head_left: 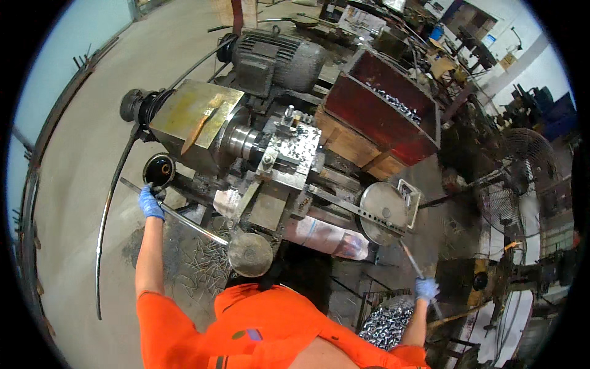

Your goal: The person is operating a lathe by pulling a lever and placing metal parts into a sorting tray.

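A small lathe-like machine stands before me, with a steel chuck [244, 141] and a tool slide [294, 147] strewn with metal chips. My left hand [151, 203], in a blue glove, is closed around a long metal lever [193, 226] that runs to a round grey disc [251, 254]. Just beyond those fingers is a black round cup [158, 170] with a ring inside; whether they touch it I cannot tell. At the right, my gloved right hand [426, 288] closes on a thin metal rod [410, 256] beside a larger round plate [384, 209].
A dark red bin [378, 104] of small metal parts sits on wood behind the slide. A motor [273, 61] with belts stands at the back. Many small metal parts [387, 325] fill a basket by my right arm. A fan [522, 160] stands at the right.
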The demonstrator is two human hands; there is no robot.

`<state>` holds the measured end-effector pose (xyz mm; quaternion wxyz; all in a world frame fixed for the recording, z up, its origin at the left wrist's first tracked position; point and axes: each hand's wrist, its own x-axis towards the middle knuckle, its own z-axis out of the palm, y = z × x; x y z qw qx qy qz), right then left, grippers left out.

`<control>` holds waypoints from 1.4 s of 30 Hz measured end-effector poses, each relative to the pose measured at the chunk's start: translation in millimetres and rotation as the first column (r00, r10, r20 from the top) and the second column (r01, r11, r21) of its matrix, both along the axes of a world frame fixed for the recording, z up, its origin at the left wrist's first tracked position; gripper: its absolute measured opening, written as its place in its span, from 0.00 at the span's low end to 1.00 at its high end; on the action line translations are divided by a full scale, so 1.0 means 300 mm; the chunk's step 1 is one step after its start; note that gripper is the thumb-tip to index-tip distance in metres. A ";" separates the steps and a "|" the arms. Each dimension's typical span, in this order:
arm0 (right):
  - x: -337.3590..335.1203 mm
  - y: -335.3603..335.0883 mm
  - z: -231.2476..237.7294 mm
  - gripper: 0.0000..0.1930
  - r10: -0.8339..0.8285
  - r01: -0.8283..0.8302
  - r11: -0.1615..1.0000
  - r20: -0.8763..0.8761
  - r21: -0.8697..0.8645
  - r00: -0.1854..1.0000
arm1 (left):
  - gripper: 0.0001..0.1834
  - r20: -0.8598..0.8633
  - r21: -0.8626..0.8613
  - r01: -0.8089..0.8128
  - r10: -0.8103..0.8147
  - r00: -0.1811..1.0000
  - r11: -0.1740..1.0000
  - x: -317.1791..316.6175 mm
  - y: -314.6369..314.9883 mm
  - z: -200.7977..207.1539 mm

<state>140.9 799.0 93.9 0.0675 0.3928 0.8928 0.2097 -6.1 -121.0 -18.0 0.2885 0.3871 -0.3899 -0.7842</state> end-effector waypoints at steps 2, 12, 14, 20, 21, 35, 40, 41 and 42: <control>-0.165 0.023 0.069 0.19 -0.036 0.035 0.999 -0.012 -0.035 0.999 | 0.09 0.059 -0.006 -0.035 0.036 0.998 0.999 0.003 0.111 0.078; -0.602 -0.099 0.058 0.36 0.067 -0.083 0.993 -0.173 -0.089 0.983 | 0.11 0.021 0.005 0.058 -0.058 0.998 0.998 0.027 0.160 0.068; -0.532 -0.131 0.056 0.40 0.179 -0.205 0.975 -0.248 -0.082 0.952 | 0.12 0.097 -0.039 0.084 -0.080 0.992 0.996 0.039 0.212 0.146; -0.230 -0.281 -0.020 0.30 0.160 -0.376 0.869 -0.538 -0.321 0.828 | 0.18 0.097 -0.141 0.192 -0.179 0.979 0.971 0.231 0.000 -0.079; -0.161 -0.255 -0.092 0.28 0.172 -0.386 0.861 -0.525 -0.330 0.833 | 0.17 0.286 -0.248 0.354 -0.281 0.916 0.902 0.244 -0.062 -0.200; 0.006 -0.363 -0.176 0.15 0.044 -0.451 0.652 -0.564 -0.609 0.825 | 0.12 0.801 -0.541 0.840 0.274 0.532 -0.049 0.184 0.453 -0.296; -0.098 -0.454 0.043 0.10 0.274 -0.628 0.657 -0.644 -0.418 0.714 | 0.17 0.959 -0.029 0.915 0.249 0.139 -0.401 0.143 0.310 -0.144; -0.145 -0.476 0.088 0.10 0.264 -0.636 0.636 -0.651 -0.437 0.712 | 0.18 0.956 -0.088 0.910 0.222 0.192 -0.405 0.142 0.274 -0.163; -0.202 -0.501 0.135 0.09 0.253 -0.644 0.616 -0.660 -0.454 0.708 | 0.18 0.949 -0.151 0.900 0.193 0.248 -0.409 0.133 0.243 -0.186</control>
